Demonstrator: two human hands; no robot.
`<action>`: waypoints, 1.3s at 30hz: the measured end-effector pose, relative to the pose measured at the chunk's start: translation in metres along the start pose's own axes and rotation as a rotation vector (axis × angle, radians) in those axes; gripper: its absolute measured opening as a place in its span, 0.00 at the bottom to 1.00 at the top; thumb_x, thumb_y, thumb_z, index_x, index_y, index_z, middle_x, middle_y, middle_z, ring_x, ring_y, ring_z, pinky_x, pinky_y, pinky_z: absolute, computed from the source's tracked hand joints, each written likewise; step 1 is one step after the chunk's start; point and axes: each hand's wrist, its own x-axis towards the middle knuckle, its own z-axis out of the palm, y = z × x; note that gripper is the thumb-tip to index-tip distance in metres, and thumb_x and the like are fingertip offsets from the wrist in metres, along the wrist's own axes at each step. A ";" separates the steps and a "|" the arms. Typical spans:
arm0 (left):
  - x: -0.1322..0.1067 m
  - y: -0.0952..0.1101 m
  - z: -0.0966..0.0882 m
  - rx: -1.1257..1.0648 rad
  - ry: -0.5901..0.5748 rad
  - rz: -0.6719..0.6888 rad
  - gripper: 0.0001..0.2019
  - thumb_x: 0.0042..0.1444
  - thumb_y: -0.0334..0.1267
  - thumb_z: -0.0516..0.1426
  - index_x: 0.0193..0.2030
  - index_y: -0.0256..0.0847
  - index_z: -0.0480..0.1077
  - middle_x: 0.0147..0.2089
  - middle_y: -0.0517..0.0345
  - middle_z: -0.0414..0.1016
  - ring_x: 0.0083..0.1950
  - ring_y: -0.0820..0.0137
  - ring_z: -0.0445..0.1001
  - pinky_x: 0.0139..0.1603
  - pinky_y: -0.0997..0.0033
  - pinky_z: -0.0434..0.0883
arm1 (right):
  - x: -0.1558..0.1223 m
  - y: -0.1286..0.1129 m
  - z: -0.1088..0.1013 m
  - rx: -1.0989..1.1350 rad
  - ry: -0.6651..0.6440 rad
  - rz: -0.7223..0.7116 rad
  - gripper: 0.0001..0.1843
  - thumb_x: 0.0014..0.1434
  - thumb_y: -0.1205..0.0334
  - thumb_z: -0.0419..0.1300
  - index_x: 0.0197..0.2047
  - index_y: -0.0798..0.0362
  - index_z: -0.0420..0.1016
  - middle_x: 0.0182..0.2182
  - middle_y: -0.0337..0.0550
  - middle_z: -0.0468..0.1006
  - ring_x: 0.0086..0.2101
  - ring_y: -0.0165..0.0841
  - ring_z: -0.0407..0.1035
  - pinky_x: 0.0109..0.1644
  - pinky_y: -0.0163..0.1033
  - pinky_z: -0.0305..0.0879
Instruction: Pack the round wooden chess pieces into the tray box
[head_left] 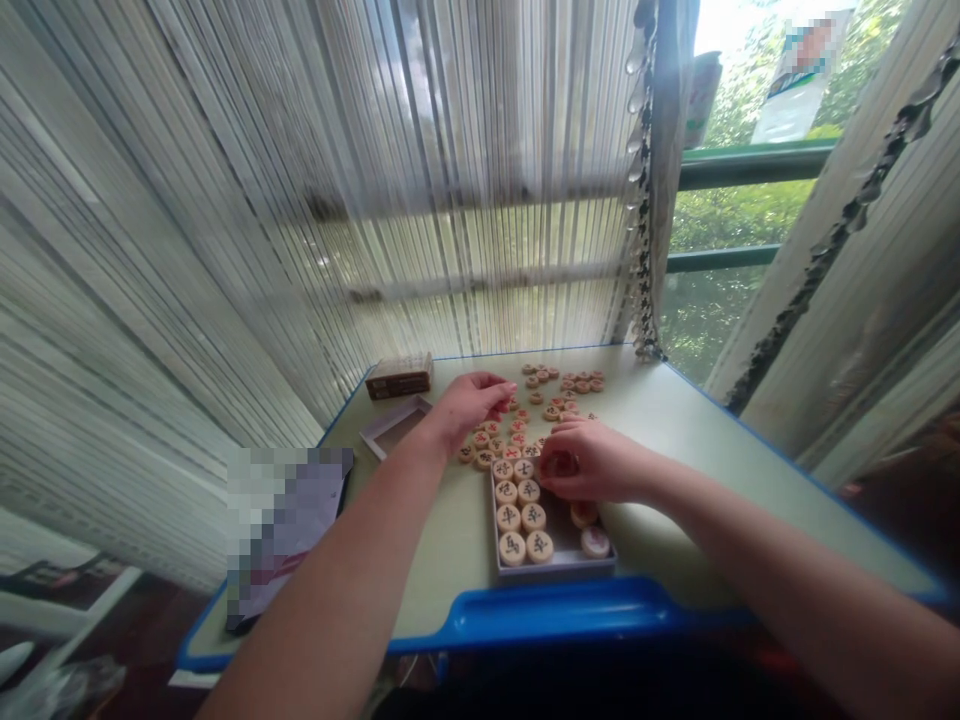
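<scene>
1. Well left of the shallow white box [555, 572], a sheet of paper [292, 525] lies on the pale green tabletop [675, 430], too blurred for me to read.
2. Beyond the box and to its left sit a hollow white card frame [394, 425] and a small brown carton [399, 375], its surface matte and papery.
3. My left hand [471, 408] hangs just beyond the box, fingers bunched together and curled down over the loose wooden discs [562, 390]. I cannot tell whether it pinches one.
4. These discs lie scattered beyond the box, smooth, round and pale, with carved red or dark characters. Their rounded edges look best taken with a light fingertip pinch, so that neighbours aren't nudged.
5. Inside the box, the packed discs [523, 518] stand flat in tidy rows, with a gap near the right wall. Setting each one flush against its neighbour seems the surest way to use the space.
6. My right hand [577, 462] curves over the box's far right corner, fingers closed around something hidden; I cannot tell what.
7. Right of the box, the table's blue plastic edge [555, 610] runs toward the window [739, 225].
</scene>
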 end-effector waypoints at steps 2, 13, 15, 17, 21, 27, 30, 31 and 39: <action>0.001 0.001 0.001 0.024 0.040 0.009 0.08 0.47 0.35 0.61 0.31 0.33 0.70 0.25 0.58 0.70 0.25 0.77 0.67 0.27 0.75 0.65 | -0.001 -0.003 0.000 -0.007 -0.024 0.012 0.08 0.48 0.61 0.61 0.33 0.50 0.79 0.27 0.41 0.76 0.32 0.32 0.64 0.35 0.35 0.57; -0.003 0.005 0.005 0.101 0.051 0.088 0.06 0.50 0.35 0.58 0.30 0.34 0.69 0.24 0.58 0.70 0.25 0.75 0.69 0.24 0.75 0.67 | -0.002 -0.004 0.004 -0.068 -0.024 0.066 0.09 0.47 0.60 0.61 0.33 0.48 0.79 0.28 0.39 0.77 0.31 0.31 0.65 0.37 0.36 0.59; -0.003 0.004 0.006 0.100 0.036 0.092 0.06 0.50 0.35 0.58 0.30 0.34 0.68 0.24 0.58 0.70 0.25 0.75 0.70 0.25 0.74 0.68 | -0.002 -0.004 0.004 -0.080 -0.019 0.072 0.09 0.47 0.60 0.60 0.34 0.47 0.79 0.28 0.39 0.77 0.30 0.31 0.65 0.36 0.35 0.59; -0.004 0.005 0.006 0.095 0.032 0.094 0.06 0.50 0.35 0.58 0.30 0.33 0.68 0.24 0.58 0.70 0.25 0.75 0.70 0.25 0.74 0.69 | -0.002 -0.005 0.003 -0.086 -0.022 0.095 0.10 0.47 0.59 0.60 0.35 0.46 0.79 0.28 0.38 0.77 0.30 0.31 0.66 0.34 0.35 0.58; -0.004 0.005 0.006 0.086 0.036 0.091 0.05 0.50 0.34 0.58 0.29 0.33 0.68 0.24 0.58 0.70 0.24 0.76 0.69 0.25 0.74 0.69 | -0.002 -0.006 0.003 -0.070 -0.031 0.136 0.11 0.46 0.60 0.60 0.36 0.46 0.78 0.28 0.37 0.78 0.29 0.31 0.66 0.32 0.33 0.58; 0.000 0.000 0.005 0.136 0.053 0.096 0.05 0.51 0.34 0.57 0.29 0.34 0.68 0.23 0.58 0.70 0.23 0.75 0.69 0.24 0.74 0.70 | -0.002 -0.007 0.003 -0.063 -0.045 0.121 0.11 0.46 0.61 0.60 0.35 0.47 0.79 0.29 0.38 0.78 0.31 0.32 0.66 0.33 0.34 0.58; 0.003 -0.005 0.003 0.197 0.057 0.112 0.05 0.51 0.35 0.57 0.30 0.35 0.68 0.24 0.58 0.70 0.23 0.75 0.70 0.24 0.74 0.70 | -0.001 -0.007 0.003 -0.085 -0.020 0.115 0.11 0.46 0.60 0.60 0.35 0.47 0.78 0.28 0.39 0.78 0.32 0.33 0.66 0.33 0.35 0.58; 0.004 -0.006 0.003 0.215 0.055 0.116 0.05 0.51 0.35 0.57 0.30 0.35 0.68 0.24 0.58 0.70 0.23 0.75 0.70 0.23 0.74 0.71 | -0.001 -0.007 0.003 -0.093 -0.013 0.105 0.11 0.46 0.60 0.60 0.35 0.47 0.78 0.27 0.39 0.78 0.32 0.34 0.66 0.34 0.35 0.58; 0.006 -0.010 0.001 0.282 0.041 0.122 0.06 0.51 0.38 0.57 0.32 0.36 0.68 0.25 0.57 0.71 0.23 0.74 0.70 0.23 0.74 0.70 | -0.001 -0.005 0.004 -0.114 -0.023 0.065 0.10 0.46 0.61 0.60 0.34 0.47 0.79 0.27 0.39 0.78 0.31 0.33 0.64 0.34 0.36 0.57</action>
